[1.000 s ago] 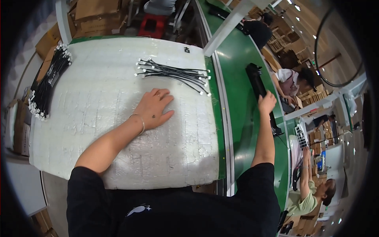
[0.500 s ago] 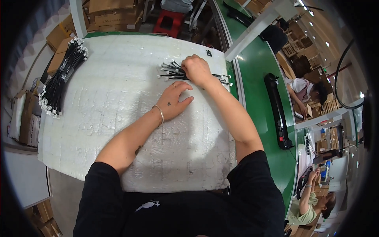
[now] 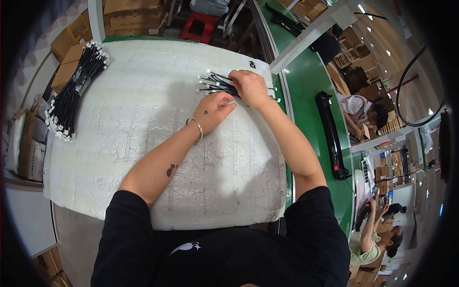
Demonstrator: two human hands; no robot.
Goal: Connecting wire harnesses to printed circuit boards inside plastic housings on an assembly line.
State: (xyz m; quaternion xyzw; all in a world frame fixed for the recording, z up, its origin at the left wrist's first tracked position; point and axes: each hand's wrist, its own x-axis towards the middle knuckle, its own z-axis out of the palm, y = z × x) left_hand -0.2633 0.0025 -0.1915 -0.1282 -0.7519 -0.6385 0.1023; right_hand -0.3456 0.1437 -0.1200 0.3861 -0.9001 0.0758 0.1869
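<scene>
A small bunch of black cables with white plug ends lies near the far right part of the padded white tabletop. My right hand is closed over the bunch from above, and white plugs stick out beyond it on the right. Just below and left of it, my left hand is half curled beside the cables. Its thumb stands apart from the fingers, and I see nothing held between them. The fingers of my right hand hide the middle of the bunch.
A large bundle of similar black cables lies at the tabletop's left edge by a cardboard box. A green conveyor with a long black device runs along the right. Co-workers sit beyond it; a red stool stands past the far edge.
My right hand has shifted slightly right and nearer over the cables. My left hand has moved a little up and right, its fingers drawing closer to the thumb.
</scene>
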